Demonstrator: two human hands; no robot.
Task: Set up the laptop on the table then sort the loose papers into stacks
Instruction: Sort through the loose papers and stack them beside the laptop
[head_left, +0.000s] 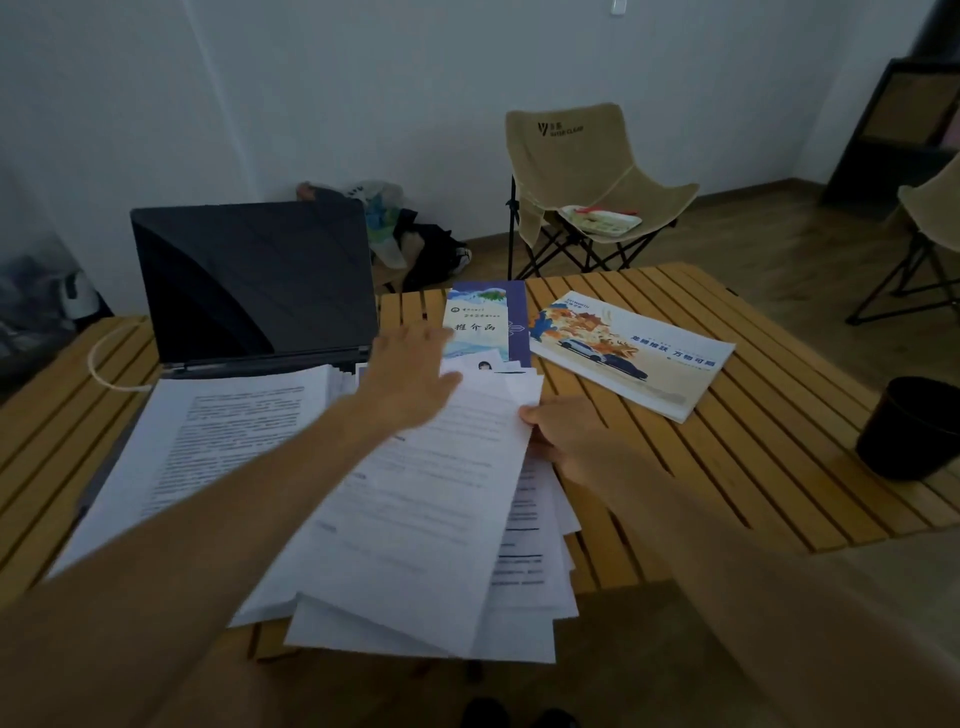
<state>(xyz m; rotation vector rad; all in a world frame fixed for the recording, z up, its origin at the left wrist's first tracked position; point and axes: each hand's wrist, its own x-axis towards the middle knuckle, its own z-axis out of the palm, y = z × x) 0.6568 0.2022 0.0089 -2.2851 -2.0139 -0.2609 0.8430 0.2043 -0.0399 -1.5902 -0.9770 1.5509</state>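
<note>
Laptop open on slatted worktop, screen dark. Loose papers fanned across its keyboard and worktop front. Left hand flat, fingers straight, pressing pile's far end. Right hand pinches top sheets' right edge. Brochure beyond.

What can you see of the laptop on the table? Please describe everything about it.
The laptop is dark grey or black and stands open on the slatted wooden table, at its far left part. Its screen is upright, switched off, and shows only faint reflections. The hinge strip is visible, but white papers lie over the keyboard area and hide it. A white cable curves beside its left edge. Neither hand touches it.
</note>
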